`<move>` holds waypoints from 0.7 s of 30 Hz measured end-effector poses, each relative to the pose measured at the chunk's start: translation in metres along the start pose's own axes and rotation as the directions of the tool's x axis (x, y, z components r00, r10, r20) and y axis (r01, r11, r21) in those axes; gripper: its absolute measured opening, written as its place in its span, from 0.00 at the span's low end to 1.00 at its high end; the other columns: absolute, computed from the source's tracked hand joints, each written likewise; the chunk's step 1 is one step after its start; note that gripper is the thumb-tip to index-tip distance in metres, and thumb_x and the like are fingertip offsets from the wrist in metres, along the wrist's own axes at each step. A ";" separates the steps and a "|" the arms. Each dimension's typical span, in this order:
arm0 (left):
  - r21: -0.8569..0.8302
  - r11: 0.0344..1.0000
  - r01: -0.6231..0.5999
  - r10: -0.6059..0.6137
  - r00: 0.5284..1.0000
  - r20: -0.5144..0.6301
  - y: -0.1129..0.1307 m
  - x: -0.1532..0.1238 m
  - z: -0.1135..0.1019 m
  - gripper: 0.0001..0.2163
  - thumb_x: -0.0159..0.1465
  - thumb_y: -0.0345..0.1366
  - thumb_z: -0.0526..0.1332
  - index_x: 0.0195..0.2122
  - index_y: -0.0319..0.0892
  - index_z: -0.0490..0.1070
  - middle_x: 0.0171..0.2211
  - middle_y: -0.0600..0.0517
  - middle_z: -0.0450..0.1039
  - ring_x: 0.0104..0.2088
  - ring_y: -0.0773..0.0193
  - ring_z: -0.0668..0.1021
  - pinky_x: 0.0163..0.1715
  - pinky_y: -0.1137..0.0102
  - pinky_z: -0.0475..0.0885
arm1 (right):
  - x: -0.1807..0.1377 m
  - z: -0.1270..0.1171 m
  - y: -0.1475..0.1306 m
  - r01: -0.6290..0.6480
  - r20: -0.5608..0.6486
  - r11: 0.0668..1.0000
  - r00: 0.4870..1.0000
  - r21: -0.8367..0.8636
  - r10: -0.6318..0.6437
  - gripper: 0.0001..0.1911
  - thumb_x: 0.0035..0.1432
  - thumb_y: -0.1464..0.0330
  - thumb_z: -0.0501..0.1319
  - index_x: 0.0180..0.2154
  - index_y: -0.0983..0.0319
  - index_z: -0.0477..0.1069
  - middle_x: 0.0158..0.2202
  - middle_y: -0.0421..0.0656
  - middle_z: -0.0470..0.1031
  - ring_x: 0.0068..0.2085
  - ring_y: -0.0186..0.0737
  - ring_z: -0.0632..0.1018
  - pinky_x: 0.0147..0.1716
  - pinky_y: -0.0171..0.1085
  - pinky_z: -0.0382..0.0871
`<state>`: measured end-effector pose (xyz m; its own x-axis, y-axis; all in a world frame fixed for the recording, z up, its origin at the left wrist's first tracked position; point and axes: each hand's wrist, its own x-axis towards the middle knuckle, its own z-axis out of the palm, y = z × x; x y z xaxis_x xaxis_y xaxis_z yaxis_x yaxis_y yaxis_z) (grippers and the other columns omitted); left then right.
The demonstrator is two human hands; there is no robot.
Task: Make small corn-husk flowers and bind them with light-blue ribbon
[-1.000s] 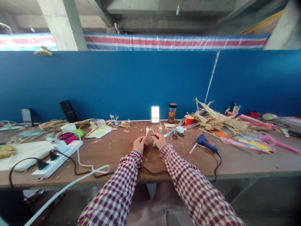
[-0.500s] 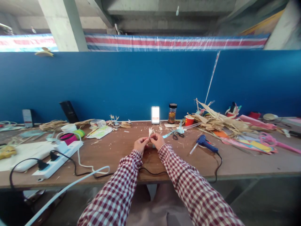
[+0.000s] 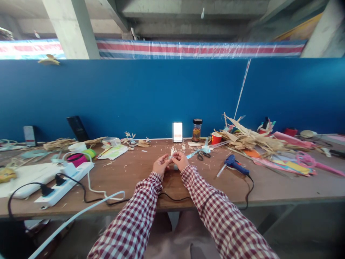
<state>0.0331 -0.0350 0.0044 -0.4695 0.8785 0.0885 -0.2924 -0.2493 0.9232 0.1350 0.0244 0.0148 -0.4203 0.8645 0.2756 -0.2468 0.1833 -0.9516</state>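
Note:
Over the middle of the table, my left hand [image 3: 161, 164] and my right hand [image 3: 181, 161] meet fingertip to fingertip. Both are closed in a pinch on a small bundle of pale husk strips [image 3: 173, 150], whose frayed tips stick up above the fingers. Its lower part is hidden by the fingers. Beneath my right hand a small light-coloured object [image 3: 176, 167] shows partly; its kind is unclear. Dark-handled scissors [image 3: 204, 155] lie just beyond my right hand, beside a light blue ribbon [image 3: 199, 151].
A blue glue gun [image 3: 234, 164] with its cord lies to the right, before a heap of dry husks [image 3: 250, 140]. A lidded jar [image 3: 197, 131] and a red cup [image 3: 216, 138] stand at the back. On the left is a white power strip [image 3: 66, 183] with cables.
The fingers of my left hand have shifted slightly around the husk bundle and look a little more spread. Both hands stay in the same place. The whole view has moved very slightly.

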 end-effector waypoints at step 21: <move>0.029 0.999 -0.033 0.034 0.999 -0.024 -0.006 0.003 -0.003 0.20 0.42 0.37 0.68 0.36 0.35 0.74 0.22 0.52 0.74 0.15 0.76 0.65 0.16 0.76 0.64 | -0.004 0.001 -0.005 -0.001 0.013 1.000 1.000 0.025 0.001 0.14 0.38 0.66 0.64 0.29 0.61 0.62 0.23 0.38 0.73 0.25 0.36 0.75 0.33 0.41 0.71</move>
<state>0.0310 -0.0318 -0.0022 -0.4989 0.8596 0.1108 -0.2525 -0.2665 0.9302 0.1372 0.0196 0.0189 -0.4315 0.8587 0.2764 -0.2681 0.1704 -0.9482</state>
